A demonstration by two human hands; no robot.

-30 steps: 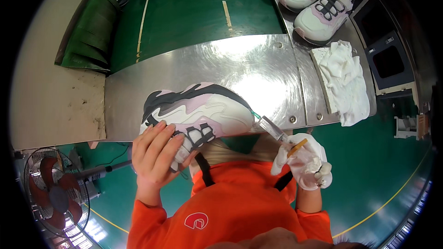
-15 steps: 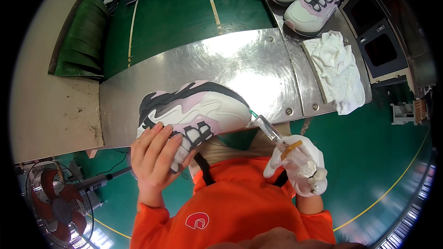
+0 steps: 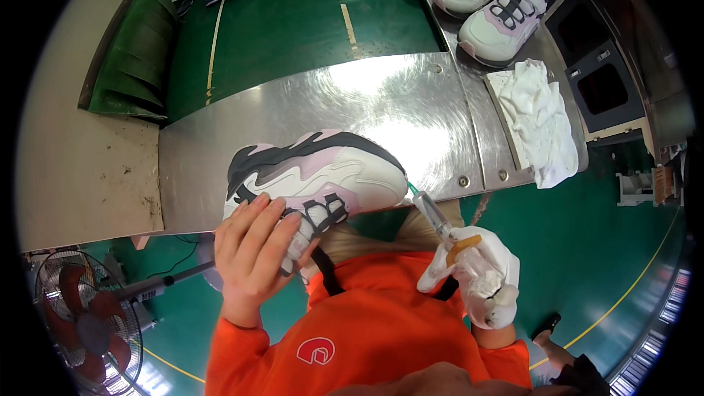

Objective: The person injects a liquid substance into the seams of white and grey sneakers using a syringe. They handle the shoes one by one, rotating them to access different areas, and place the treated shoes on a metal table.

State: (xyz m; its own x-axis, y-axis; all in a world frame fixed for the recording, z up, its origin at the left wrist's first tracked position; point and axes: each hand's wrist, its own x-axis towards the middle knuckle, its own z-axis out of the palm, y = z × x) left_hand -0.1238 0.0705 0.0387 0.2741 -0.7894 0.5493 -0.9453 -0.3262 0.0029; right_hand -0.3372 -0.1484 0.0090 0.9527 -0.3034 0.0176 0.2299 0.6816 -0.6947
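At the toe of the shoe [image 3: 312,171], right fingers [image 3: 434,270] grip a syringe [image 3: 433,213], apparently dispensing; left fingers [image 3: 264,233] grip the shoe; next requires steady aim.

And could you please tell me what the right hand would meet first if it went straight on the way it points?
Probably the shoe: the right hand aims the syringe at its toe, though contact is unclear.

Red-bladed fan [image 3: 91,331] lower left, white cloth [image 3: 541,128] right
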